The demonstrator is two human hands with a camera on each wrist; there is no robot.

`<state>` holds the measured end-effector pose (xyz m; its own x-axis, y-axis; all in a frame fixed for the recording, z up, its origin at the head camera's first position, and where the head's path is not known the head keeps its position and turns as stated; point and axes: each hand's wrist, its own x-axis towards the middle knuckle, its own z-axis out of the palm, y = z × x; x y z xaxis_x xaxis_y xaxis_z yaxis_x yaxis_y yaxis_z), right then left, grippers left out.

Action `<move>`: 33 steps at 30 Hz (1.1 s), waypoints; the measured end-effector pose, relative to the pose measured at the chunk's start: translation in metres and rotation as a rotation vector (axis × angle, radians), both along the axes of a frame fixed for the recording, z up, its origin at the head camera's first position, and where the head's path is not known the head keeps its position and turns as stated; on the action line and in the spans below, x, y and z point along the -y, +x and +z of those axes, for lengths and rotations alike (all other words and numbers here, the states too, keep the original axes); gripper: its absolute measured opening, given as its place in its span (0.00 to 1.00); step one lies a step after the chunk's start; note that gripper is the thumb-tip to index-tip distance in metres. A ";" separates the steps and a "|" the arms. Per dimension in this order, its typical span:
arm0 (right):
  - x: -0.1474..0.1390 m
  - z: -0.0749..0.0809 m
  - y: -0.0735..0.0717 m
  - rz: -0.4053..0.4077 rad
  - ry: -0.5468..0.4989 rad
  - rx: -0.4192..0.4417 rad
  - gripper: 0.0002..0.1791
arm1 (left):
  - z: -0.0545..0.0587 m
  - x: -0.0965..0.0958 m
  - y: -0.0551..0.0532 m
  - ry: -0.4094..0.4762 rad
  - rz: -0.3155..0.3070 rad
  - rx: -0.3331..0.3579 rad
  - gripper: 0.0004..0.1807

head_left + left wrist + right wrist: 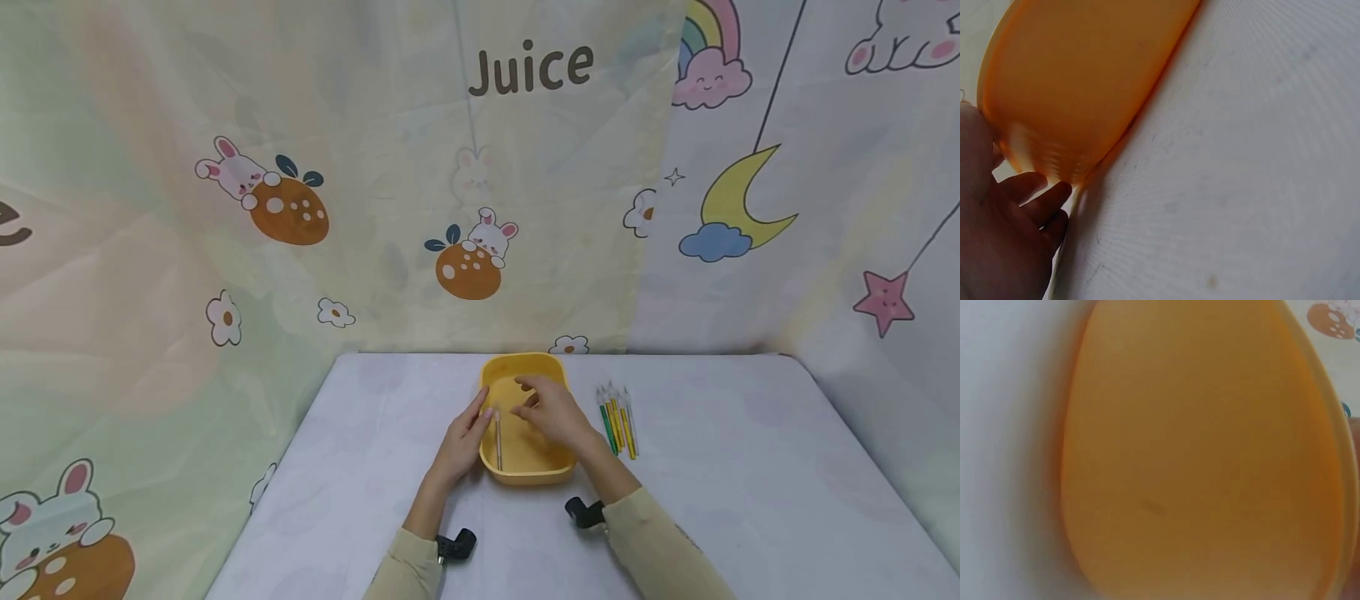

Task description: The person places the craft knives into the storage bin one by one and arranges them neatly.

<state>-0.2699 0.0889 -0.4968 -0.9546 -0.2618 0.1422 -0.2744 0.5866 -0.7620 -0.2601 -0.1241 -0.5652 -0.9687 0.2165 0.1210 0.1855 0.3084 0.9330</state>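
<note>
A yellow rectangular tray [525, 478] with rounded corners stands on the table. One slim, pale pencil [498, 446] lies lengthwise inside it, near the left wall. My left hand [459, 446] holds the tray's left side; in the left wrist view its fingers [1047, 203] touch the outside of the wall. Over the tray's interior hovers my right hand [553, 412], thumb and forefinger parted, with nothing visible between them. In the right wrist view the tray's outer wall [1204, 437] fills most of the picture, and the right hand's fingers are hidden.
Several pencils [618, 421] in green, yellow and grey lie side by side to the right of the tray, points away from me. A white cloth covers the table [750, 467]. Behind it hangs a printed curtain [390, 167] with rabbits and flowers.
</note>
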 end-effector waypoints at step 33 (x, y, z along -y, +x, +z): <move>-0.060 -0.007 -0.001 -0.300 -0.188 -0.188 0.28 | 0.001 -0.004 0.002 -0.014 0.052 0.014 0.29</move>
<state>-0.2707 0.1485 -0.5039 -0.9373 0.0719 0.3409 -0.2573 0.5169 -0.8165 -0.2585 -0.1204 -0.5638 -0.9804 0.1669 0.1050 0.1559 0.3301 0.9310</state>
